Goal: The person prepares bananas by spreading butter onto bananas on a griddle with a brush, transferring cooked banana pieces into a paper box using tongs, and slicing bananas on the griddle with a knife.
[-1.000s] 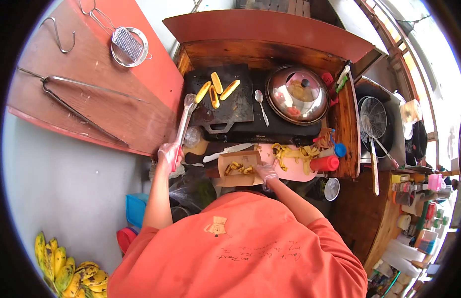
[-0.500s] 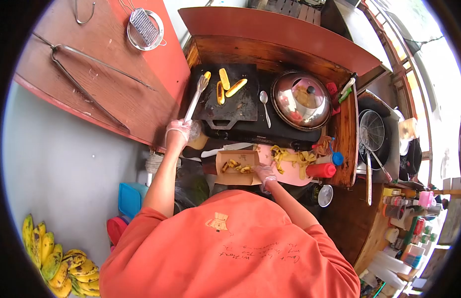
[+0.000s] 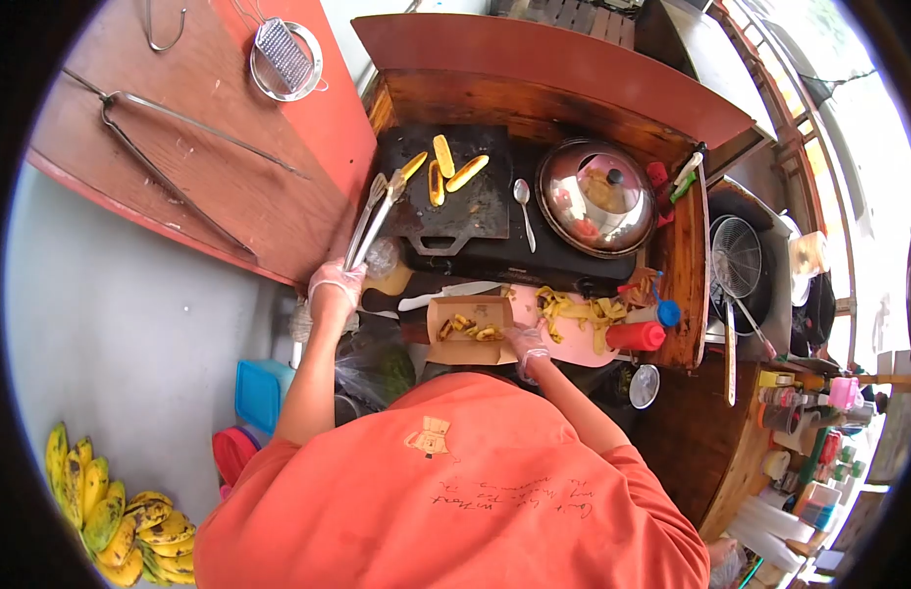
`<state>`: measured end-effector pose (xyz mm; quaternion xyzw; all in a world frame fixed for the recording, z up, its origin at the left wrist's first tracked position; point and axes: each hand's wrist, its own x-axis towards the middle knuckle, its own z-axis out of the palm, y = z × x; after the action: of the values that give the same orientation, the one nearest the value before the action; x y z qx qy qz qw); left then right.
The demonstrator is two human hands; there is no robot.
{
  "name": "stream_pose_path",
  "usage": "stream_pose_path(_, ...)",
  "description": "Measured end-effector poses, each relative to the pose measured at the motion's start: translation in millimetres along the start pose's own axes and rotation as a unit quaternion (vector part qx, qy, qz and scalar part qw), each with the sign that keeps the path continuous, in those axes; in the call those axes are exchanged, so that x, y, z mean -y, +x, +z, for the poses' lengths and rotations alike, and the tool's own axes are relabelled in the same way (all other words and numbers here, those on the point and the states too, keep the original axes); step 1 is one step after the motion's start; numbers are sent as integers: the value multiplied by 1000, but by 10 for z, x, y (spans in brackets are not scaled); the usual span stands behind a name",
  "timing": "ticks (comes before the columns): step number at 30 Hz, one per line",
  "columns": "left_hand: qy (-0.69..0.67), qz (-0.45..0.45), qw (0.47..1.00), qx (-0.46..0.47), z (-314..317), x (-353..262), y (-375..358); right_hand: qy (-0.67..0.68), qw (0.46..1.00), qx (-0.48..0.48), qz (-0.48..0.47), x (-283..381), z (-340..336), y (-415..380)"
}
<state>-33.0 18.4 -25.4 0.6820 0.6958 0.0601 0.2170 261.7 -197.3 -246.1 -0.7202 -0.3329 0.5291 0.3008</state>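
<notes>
My left hand [image 3: 338, 282], in a clear plastic glove, is wrapped round the metal tongs [image 3: 385, 218]. Their arms are spread, with nothing between the tips, at the left edge of the black griddle [image 3: 475, 217]. Several browned banana pieces [image 3: 442, 155] lie on that griddle, one of them [image 3: 413, 165] just beyond the tong tips. My right hand [image 3: 527, 344], also gloved, grips the right side of an open cardboard box [image 3: 475, 356]. Inside the box are cooked banana pieces [image 3: 464, 325]. Yellow banana peels [image 3: 578, 308] lie on the pink cutting board [image 3: 573, 344] beside it.
A spoon [image 3: 525, 211] and a lidded pan [image 3: 573, 191] are right of the griddle. A knife [image 3: 450, 294] lies behind the box. Red [image 3: 637, 337] and blue-capped [image 3: 667, 314] bottles stand at right. Banana bunches [image 3: 102, 510] are at lower left.
The tongs have opened and let go of a banana piece, which now lies on the griddle's left side. My left hand has drawn back slightly toward me. My right hand stays at the box.
</notes>
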Motion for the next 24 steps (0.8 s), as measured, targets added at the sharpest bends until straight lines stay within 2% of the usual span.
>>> stream_pose_path(1, -70, 26, 997, -22, 192, 273, 143, -12, 1000, -2, -23, -7, -11, -8)
stream_pose_path(2, -71, 28, 997, -23, 175, 355, 213, -6, 1000, -4, -18, -9, -10, -15)
stream_pose_path(3, -189, -51, 980, 46, 152, 396, 277, -2, 1000, -7, -15, 19, -17, -25)
stream_pose_path(4, -301, -128, 938, 115, 148, 422, 337, 2, 1000, -10, -12, 45, -24, -33)
stream_pose_path(6, -330, -113, 928, 130, 169, 448, 433, 70, 994, 7, 83, 131, -51, -65)
stream_pose_path(8, -447, -147, 852, 227, 171, 463, 518, 84, 992, -2, 93, 246, -59, -137)
stream_pose_path(9, -482, -123, 830, 253, 197, 459, 550, 97, 990, -9, 102, 282, -56, -153)
stream_pose_path(10, -482, -123, 830, 252, 241, 436, 591, 97, 990, -9, 101, 224, -40, -120)
stream_pose_path(13, -520, -116, 804, 265, 376, 282, 666, -42, 996, -72, 20, 248, -25, -136)
stream_pose_path(15, -522, -119, 805, 257, 384, 192, 651, 123, 989, -15, 84, 351, -52, -213)
stream_pose_path(16, -524, -122, 806, 250, 369, 144, 632, 122, 989, -15, 84, 240, -25, -153)
stream_pose_path(18, -514, -128, 817, 230, 354, 125, 626, 143, 987, -16, 69, -23, 43, 4)
stream_pose_path(19, -470, -92, 858, 187, 354, 150, 644, 143, 987, -16, 70, -55, 28, 38)
stream_pose_path(20, -422, -56, 893, 144, 364, 170, 652, 29, 999, -21, 29, -91, 8, 70)
stream_pose_path(21, -339, -9, 938, 71, 243, 11, 526, -28, 999, -21, 9, -146, 0, 78)
stream_pose_path(22, -141, 73, 986, -51, 176, -71, 477, -85, 996, -24, -10, -204, -8, 86)
stream_pose_path(24, 79, 162, 967, -180, 197, -93, 455, -114, 989, -30, -90, -274, 16, 76)
